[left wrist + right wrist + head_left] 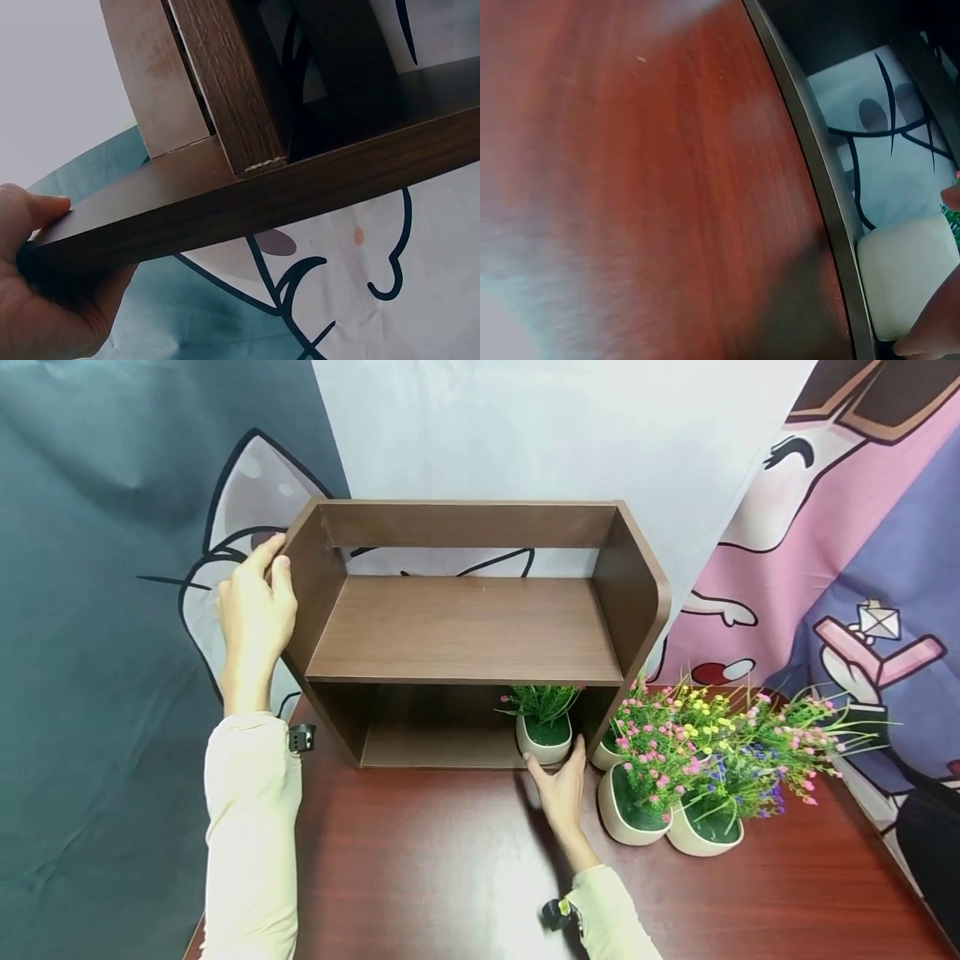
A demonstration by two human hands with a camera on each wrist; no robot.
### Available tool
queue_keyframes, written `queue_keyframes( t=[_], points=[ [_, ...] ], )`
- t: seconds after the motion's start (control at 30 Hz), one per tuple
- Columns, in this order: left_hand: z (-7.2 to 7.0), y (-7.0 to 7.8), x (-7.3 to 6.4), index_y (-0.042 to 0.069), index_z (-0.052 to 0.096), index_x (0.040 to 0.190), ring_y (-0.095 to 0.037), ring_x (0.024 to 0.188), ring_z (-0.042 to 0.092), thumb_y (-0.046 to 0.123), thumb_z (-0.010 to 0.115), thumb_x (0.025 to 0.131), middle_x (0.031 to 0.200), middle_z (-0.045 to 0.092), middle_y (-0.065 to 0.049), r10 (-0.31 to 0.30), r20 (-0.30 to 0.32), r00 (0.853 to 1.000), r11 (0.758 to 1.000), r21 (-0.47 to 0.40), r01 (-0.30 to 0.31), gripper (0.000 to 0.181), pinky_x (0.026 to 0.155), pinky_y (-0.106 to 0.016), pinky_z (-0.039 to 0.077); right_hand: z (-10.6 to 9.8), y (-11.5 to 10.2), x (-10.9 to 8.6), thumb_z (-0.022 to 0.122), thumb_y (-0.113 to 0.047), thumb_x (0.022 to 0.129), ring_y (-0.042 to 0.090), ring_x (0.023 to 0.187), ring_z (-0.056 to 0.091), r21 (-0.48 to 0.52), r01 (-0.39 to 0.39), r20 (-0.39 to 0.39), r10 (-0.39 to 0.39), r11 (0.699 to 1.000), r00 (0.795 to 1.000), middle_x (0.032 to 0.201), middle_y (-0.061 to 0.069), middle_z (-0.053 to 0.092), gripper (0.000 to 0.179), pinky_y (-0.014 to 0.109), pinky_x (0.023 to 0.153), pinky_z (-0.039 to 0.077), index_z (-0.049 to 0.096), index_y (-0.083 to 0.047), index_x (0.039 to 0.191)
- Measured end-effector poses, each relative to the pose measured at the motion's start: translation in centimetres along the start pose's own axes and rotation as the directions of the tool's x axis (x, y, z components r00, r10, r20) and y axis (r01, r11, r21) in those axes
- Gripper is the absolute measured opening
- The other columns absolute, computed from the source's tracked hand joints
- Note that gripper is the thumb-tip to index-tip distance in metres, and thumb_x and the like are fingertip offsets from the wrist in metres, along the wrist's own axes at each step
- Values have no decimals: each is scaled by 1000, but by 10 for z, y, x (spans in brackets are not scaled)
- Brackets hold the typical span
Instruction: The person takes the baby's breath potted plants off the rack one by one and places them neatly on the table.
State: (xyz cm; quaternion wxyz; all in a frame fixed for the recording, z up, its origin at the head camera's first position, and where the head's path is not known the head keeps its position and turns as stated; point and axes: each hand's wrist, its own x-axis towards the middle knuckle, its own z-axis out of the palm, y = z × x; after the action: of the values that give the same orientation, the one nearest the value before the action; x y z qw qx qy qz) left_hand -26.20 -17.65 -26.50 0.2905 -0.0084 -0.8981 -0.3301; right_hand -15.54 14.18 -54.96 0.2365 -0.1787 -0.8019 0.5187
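A brown two-tier wooden shelf (461, 631) stands on the table. My left hand (257, 614) grips the top of its left side panel, and in the left wrist view the thumb and fingers lie on opposite faces of the panel (172, 195). On the lower tier, near the right end, sits a potted plant (543, 739) with a white pot, green leaves and a few pink flowers. My right hand (561, 789) holds this pot from the front, thumb on one side and fingers on the other. The white pot (907, 274) shows between the fingertips in the right wrist view.
Several potted flowers stand close together right of the shelf, among them a pink one (637, 810) and a blue one (705, 831). The reddish-brown table (420, 860) extends in front. A printed cloth backdrop (97, 610) hangs behind and to the left. Something black (930, 843) is at the right edge.
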Motion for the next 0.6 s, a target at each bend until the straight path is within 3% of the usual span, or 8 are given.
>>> queue_keyframes(
  t=[0.23, 0.37, 0.6],
  points=[
    [-1, 1, -1, 20, 50, 136, -42, 108, 54, 28, 37, 99, 126, 56, -12, 18, -15, 1000, 1000, 10, -18, 41, 88, -54, 35, 13, -2, 18, 78, -37, 71, 35, 125, 38, -54, -54, -5, 54, 997, 999, 137, 26, 37, 102, 46, 100, 29, 19, 0, 145],
    [0, 1, -3, 20, 51, 136, -43, 106, 54, 28, 37, 98, 125, 57, -13, 22, -20, 1000, 1000, 10, -22, 41, 87, -55, 35, 12, -5, 21, 80, -36, 69, 38, 116, 45, -90, -77, 0, 77, 993, 997, 129, 25, 44, 97, 51, 92, 35, 26, -1, 143],
    [1, 1, -3, 19, 53, 134, -42, 105, 55, 27, 38, 98, 124, 58, -13, 34, -34, 999, 999, 0, -34, 40, 87, -54, 34, 5, -3, 23, 81, -33, 67, 39, 108, 50, -106, -37, 27, 40, 994, 999, 122, 23, 51, 92, 54, 86, 36, 34, -2, 139]
  ],
)
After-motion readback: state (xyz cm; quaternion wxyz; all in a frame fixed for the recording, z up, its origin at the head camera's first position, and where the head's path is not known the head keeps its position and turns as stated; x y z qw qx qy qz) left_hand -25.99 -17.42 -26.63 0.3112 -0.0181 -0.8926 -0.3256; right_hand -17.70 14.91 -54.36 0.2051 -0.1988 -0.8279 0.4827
